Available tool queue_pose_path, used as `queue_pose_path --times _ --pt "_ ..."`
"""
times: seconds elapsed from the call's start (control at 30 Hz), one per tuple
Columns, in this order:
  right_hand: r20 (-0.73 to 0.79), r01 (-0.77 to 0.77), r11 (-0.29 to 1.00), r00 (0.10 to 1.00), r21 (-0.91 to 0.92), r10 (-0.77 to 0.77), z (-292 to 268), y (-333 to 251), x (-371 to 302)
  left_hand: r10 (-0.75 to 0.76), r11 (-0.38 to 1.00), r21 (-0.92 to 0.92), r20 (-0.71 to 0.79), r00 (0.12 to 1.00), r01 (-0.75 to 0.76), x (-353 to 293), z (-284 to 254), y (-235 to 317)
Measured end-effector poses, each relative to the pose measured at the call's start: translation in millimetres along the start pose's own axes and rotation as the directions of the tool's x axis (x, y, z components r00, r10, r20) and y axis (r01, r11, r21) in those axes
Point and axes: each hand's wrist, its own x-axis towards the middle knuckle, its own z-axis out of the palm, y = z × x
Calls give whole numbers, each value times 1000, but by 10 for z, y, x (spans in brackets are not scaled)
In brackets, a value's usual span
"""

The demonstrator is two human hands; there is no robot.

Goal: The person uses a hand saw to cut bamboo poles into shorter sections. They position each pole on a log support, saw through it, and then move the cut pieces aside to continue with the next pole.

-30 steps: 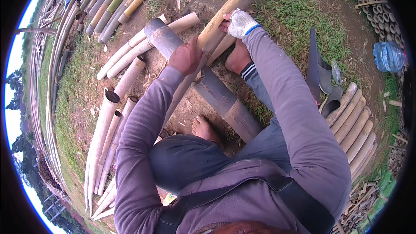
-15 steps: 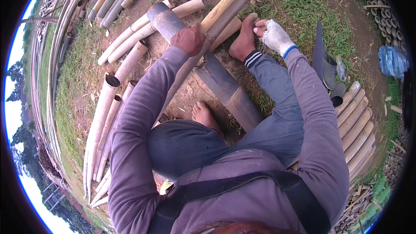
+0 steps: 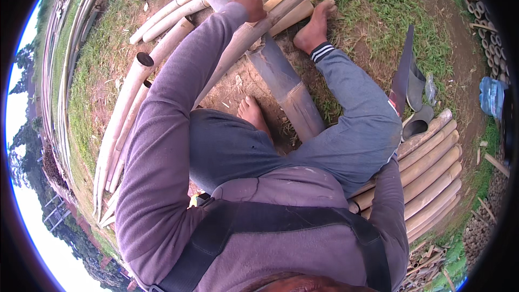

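My bare left hand is closed on a long bamboo pole, which slants from the upper right down past my left knee. Under it, crossing the other way, lies a thick, dark bamboo log. My right forearm is drawn back beside my right thigh. The hand at its end is hidden behind my knee, so what it touches cannot be seen. Close to that knee a dark saw-like blade stands up, with a red and white patch at its base.
Cut bamboo lengths lie side by side at right, near dark boots and a blue plastic jug. More poles lie at left. My bare right foot rests beside the pole, my left foot below it.
My gloved right hand has moved from beside my right foot back and down, out of sight behind my knee. My left hand keeps its hold on the pole. The view has shifted slightly.
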Motion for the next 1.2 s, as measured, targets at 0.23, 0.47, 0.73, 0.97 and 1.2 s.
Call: queue_pose_path --times 0.23,0.47,0.73,0.97,1.2 --pt "-43 29 999 999 14 -29 13 12 60 -28 999 42 78 997 25 -43 -147 11" --pt "-296 280 960 916 -8 -270 -623 -862 -251 -203 979 31 190 960 201 -131 -113 10" --pt "-429 338 879 886 336 -176 -1977 -1439 -1149 -110 994 38 151 982 105 127 -308 241" --pt "-47 269 718 948 642 -314 -2350 -2015 -1739 -99 995 24 186 977 96 22 -381 256" --pt "-39 375 651 882 660 -469 -1759 -2488 -1739 -78 993 95 153 985 64 134 -276 181"
